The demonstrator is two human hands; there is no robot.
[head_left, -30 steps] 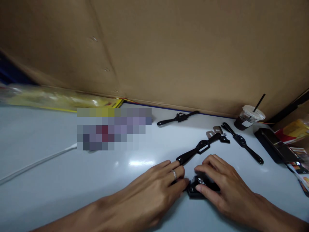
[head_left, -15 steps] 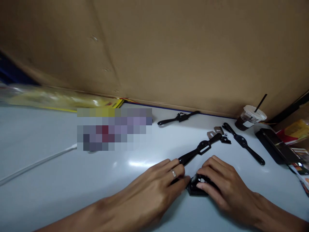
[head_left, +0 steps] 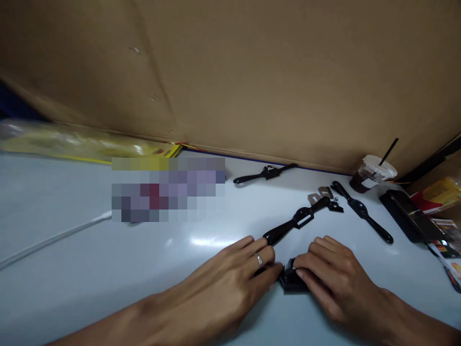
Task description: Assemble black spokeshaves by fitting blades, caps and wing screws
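Note:
A black spokeshave (head_left: 293, 284) lies on the table at the lower middle, its handles mostly covered by my hands. My left hand (head_left: 248, 274), with a ring on one finger, is closed over its left handle. Thumb and forefinger of my right hand (head_left: 333, 278) pinch at a small bright part, perhaps a screw, on the tool's middle. Just beyond my hands rests a spokeshave body (head_left: 303, 217) with an open slot, its near handle end against my left fingertips. Two flat slotted blades (head_left: 317, 197) and a small black cap piece (head_left: 336, 206) lie behind it.
Another spokeshave body (head_left: 360, 209) lies to the right, and one with metal fittings (head_left: 269, 172) at the back. A drink cup with straw (head_left: 370, 175), a dark case (head_left: 406, 216) and a yellow package (head_left: 93, 146) line the edges. A white cable (head_left: 54, 240) runs left.
My right fingers have curled in and now pinch closer to the tool's middle. My left hand stays on the handle. The view has shifted slightly.

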